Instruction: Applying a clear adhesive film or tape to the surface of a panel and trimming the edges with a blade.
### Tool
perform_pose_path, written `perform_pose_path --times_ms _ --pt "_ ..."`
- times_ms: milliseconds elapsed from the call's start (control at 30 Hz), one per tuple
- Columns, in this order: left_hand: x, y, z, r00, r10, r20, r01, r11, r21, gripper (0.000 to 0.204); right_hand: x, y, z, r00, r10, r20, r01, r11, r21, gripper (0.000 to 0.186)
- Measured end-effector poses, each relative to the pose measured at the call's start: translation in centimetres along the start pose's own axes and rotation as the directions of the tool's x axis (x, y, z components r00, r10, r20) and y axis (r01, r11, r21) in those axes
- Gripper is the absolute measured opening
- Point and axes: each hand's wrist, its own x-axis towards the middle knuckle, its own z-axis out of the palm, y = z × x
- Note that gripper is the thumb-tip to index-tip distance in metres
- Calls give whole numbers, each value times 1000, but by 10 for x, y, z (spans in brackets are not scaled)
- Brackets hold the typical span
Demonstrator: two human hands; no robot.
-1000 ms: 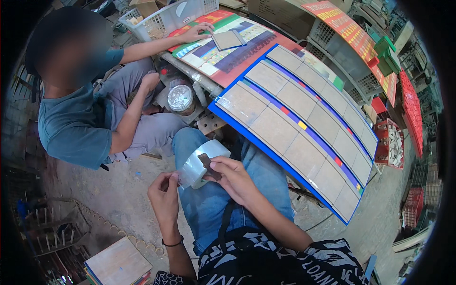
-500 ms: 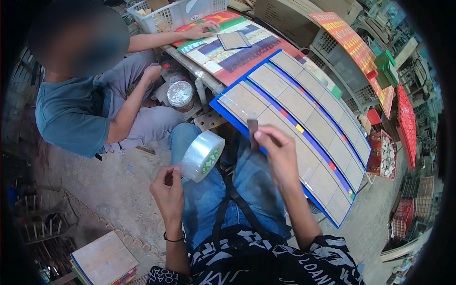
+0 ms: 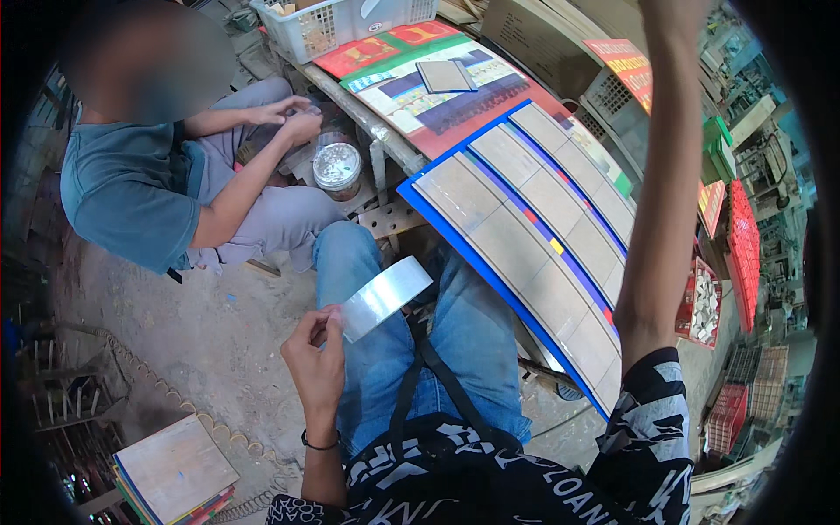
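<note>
My left hand (image 3: pixel 317 359) pinches a wide roll of clear tape (image 3: pixel 385 297) above my jeans. My right arm is stretched up across the right side of the board; my right hand (image 3: pixel 669 17) is cut off at the top edge, its fingers and anything in them hidden. Beside my legs lies a blue-edged board (image 3: pixel 490 223) covered with rows of beige tiles and coloured strips. It rests over a painted red, white and green panel (image 3: pixel 407 131), on which a small blue-edged tile (image 3: pixel 444 76) lies.
A co-worker (image 3: pixel 131 192) sits left, hands together near a lidded bucket (image 3: pixel 337 166). A white crate (image 3: pixel 341 26) stands at the top; red crates (image 3: pixel 700 306), green bins (image 3: pixel 716 149) and signboards (image 3: pixel 742 254) are right. Stacked boards (image 3: pixel 175 464) and a coiled hose lie lower left.
My right hand, earlier holding a small dark piece, has swung far up and right to the picture's edge. The co-worker's hand has left the panel and joined the other near the knee.
</note>
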Motion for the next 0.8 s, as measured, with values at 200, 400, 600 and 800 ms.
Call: perform_pose_path --times_ms 200,400,600,800 --pt "1 -3 -1 1000 -22 3 22 1000 22 17 -113 103 102 911 244 333 -167 956 -242 23" --pt "0 -4 5 1000 -4 19 4 999 -42 17 -256 127 73 657 504 560 -426 862 -277 26" --pt "2 -2 8 999 5 34 -5 1000 -13 17 -252 83 34 644 448 620 -410 887 -215 22" --pt "3 0 2 999 -3 32 4 1000 -28 16 -236 -33 -16 81 -136 987 -560 813 158 44"
